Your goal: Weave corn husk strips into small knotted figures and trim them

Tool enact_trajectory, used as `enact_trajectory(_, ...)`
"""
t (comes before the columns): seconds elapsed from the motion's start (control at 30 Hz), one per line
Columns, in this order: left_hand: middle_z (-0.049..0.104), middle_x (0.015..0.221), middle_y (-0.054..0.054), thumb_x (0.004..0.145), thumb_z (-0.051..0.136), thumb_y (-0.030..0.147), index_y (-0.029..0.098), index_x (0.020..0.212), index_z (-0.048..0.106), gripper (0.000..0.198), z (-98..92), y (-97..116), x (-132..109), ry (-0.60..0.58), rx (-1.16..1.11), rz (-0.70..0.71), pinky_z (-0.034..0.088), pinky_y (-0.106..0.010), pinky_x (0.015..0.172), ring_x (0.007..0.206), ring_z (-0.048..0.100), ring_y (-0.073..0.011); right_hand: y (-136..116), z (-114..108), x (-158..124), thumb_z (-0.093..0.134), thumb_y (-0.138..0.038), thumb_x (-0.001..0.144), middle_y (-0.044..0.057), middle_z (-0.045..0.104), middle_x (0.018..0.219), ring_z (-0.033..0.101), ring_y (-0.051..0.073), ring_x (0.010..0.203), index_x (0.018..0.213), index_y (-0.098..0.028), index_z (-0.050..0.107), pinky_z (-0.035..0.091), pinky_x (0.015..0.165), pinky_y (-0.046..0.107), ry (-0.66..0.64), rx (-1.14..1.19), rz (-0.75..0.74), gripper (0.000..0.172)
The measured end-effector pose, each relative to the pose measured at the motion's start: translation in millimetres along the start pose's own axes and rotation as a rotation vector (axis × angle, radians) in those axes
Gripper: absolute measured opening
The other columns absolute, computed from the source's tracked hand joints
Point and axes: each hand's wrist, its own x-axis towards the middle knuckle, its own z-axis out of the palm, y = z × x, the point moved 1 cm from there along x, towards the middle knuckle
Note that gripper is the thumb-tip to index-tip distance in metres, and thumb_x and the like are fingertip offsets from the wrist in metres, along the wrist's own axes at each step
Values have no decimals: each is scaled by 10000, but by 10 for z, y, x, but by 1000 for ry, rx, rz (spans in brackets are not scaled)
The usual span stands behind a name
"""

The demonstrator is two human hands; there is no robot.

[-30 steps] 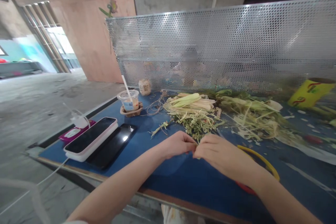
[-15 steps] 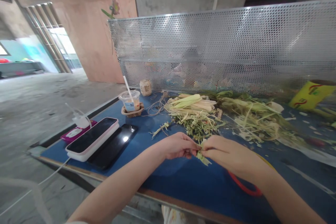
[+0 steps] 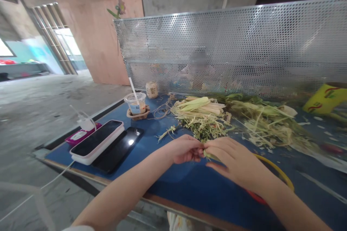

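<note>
My left hand [image 3: 185, 150] and my right hand [image 3: 231, 158] meet over the blue table [image 3: 173, 184], both pinched on a small green plant stalk [image 3: 208, 155] that is mostly hidden between the fingers. Just beyond the hands lies a heap of chopped green trimmings [image 3: 204, 128]. Behind that heap rests a bundle of pale peeled stalks [image 3: 199, 106]. Under my right wrist lies a yellow and red ring-shaped object [image 3: 279, 175], partly covered by my arm.
Two phones [image 3: 97, 142] lie at the table's left, one on a white power bank with a cable. A plastic cup with a straw [image 3: 136, 104] stands behind them. Leafy scraps [image 3: 268, 126] spread to the right. A perforated metal screen [image 3: 244, 47] backs the table; a person sits behind it.
The stalk piece that hung visibly below my fingers half a second ago is now tucked between both hands. My right hand has turned slightly, fingers pointing more downward.
</note>
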Motion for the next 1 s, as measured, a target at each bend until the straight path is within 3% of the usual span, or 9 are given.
enact_trajectory(0.17,525,432,19,650,604,151,104,518,504,172,-3,-20,33,21,-71,-33,413,-211,525,450,526,-66,-35,90,13,478,-123,819,46,659,906,559,164,845,923,-185,613,433,759,313,146,-218,-62,182)
enact_trajectory(0.43,490,412,37,693,545,132,110,524,497,178,48,-6,2,-28,-140,-40,385,-191,470,408,482,-52,-106,-71,21,470,-104,797,5,700,894,596,167,731,888,-204,653,440,653,316,242,-401,-167,228)
enact_trajectory(0.6,513,442,22,660,607,168,92,556,536,148,33,-22,7,-21,-148,-6,399,-203,492,431,499,-60,-136,-7,-61,518,-174,784,-15,694,860,573,167,726,952,-261,627,403,720,359,259,-377,-140,219)
enact_trajectory(0.7,487,433,29,611,660,205,103,492,493,229,38,-17,-10,-5,-141,42,394,-202,495,435,491,-59,-132,9,-74,457,-127,807,-21,696,806,559,160,728,922,-249,625,385,739,361,262,-317,-136,237)
enact_trajectory(0.87,460,439,38,547,700,232,110,457,475,270,56,23,-43,57,-116,176,369,-195,492,449,467,-54,-140,-33,16,413,-88,835,-2,687,746,557,130,709,904,-181,609,402,735,318,284,-109,-135,228)
enact_trajectory(1.0,470,474,41,575,676,263,118,493,502,241,32,66,-46,130,-102,316,327,-190,483,445,416,-40,-144,-1,62,380,-82,849,18,677,747,571,110,662,908,-153,593,438,696,270,247,39,-162,232)
